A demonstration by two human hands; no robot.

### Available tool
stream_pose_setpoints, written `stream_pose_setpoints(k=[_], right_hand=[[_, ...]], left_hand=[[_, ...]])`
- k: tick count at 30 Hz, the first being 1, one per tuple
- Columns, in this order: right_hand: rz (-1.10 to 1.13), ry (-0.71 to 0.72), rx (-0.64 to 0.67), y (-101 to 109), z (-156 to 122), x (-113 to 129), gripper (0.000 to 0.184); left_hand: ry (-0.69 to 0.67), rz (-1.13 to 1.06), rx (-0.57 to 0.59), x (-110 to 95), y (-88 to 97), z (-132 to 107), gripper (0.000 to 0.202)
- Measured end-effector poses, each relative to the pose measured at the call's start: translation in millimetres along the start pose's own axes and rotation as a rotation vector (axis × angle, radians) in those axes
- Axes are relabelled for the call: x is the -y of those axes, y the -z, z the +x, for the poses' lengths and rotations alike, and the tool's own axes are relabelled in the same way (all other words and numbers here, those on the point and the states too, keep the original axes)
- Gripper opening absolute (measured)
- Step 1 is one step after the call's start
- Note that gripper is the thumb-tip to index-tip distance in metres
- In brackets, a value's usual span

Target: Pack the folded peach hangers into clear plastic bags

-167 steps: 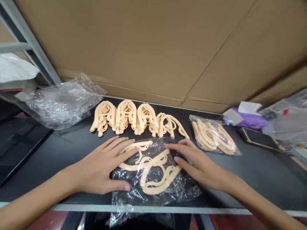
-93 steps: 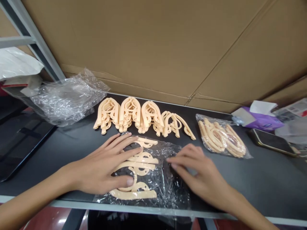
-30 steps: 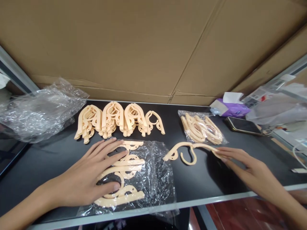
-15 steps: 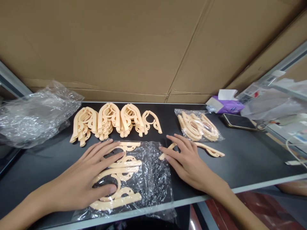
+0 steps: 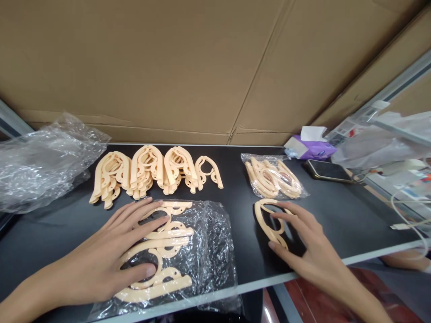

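Spread flat, the left hand [image 5: 107, 253] presses a crinkled clear plastic bag [image 5: 215, 244] of cream hangers [image 5: 168, 242]; well to its right, the right hand [image 5: 313, 237] pinches a folded, curved cream plastic hanger [image 5: 264, 225] against the black tabletop [image 5: 350, 215]. I'd guess it's light, stiff, slick, best gripped across both outer sides. The grey front edge [image 5: 262, 283] runs near; tabletop stretches rightward.

Loose hanger [image 5: 265, 225] now folded, earlier spread wide, right hand [image 5: 311, 240] now around it
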State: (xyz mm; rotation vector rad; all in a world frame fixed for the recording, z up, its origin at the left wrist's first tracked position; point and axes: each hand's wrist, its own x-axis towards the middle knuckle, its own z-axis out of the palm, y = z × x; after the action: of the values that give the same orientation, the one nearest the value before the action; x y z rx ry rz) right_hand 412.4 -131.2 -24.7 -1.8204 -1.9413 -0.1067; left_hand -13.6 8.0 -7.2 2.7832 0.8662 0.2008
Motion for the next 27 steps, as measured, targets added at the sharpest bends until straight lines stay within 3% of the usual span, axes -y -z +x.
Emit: stream_pose_setpoints(k=[4,7,11,15,20,27], right_hand=[[-0.142,-0.124,0.063,10.0,-11.5,-38.6,0.074],[-0.15,-0.15,0.144,13.3,-16.9,-57.8,0.089],[-0.074,-0.16,0.124,14.9,-17.3,-59.3,0.073],[-0.02,-0.16,0.055,15.1,-15.1,-46.3,0.052],[-0.013,-0.128,0.07,15.7,-15.0,-42.8,0.063],[-0.032,-0.141,0.035,21.0,-16.7,-42.0,0.056]], left_hand=[[-0.015,0.002,0.003,0.2,1.0,1.2,0.08],[-0.009,-0.02,-0.022,-2.8,-0.1,2.2,0.078],[0.066,-0.063,-0.09,-7.5,-2.4,2.5,0.068],[0.049,-0.049,-0.057,-6.3,-3.1,2.1,0.072],[0.087,-0.056,-0.095,-10.2,-2.6,2.4,0.065],[0.093,-0.077,-0.091,-14.0,-3.2,2.7,0.066]])
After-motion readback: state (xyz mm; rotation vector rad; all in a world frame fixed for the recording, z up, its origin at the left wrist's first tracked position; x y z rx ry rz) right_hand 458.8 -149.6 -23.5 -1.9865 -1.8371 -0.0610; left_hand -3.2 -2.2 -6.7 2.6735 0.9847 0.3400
